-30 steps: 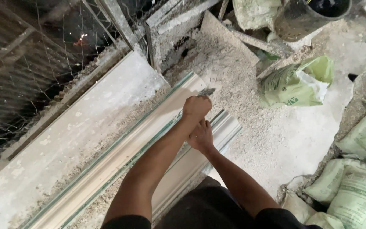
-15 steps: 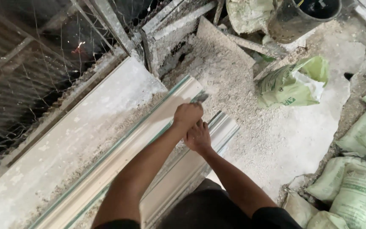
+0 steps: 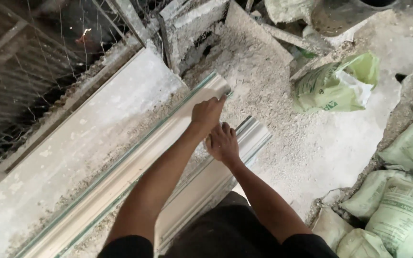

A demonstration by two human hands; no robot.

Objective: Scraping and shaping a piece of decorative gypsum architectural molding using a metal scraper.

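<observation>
The left hand (image 3: 206,113) is closed on a small metal tool (image 3: 225,94), pressed to the long moulding (image 3: 135,167) beneath it; the right hand (image 3: 223,143) rests flat just beside. Two mouldings lie side by side; five green sacks sit to the right.

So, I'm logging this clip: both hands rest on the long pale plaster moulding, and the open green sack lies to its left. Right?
Not quite. In the head view the open green sack lies to the right of the long pale plaster moulding, not left. The left hand and right hand do rest on it.

Open green sack (image 3: 333,88) upper right; stacked green sacks (image 3: 397,200) lower right.
</observation>
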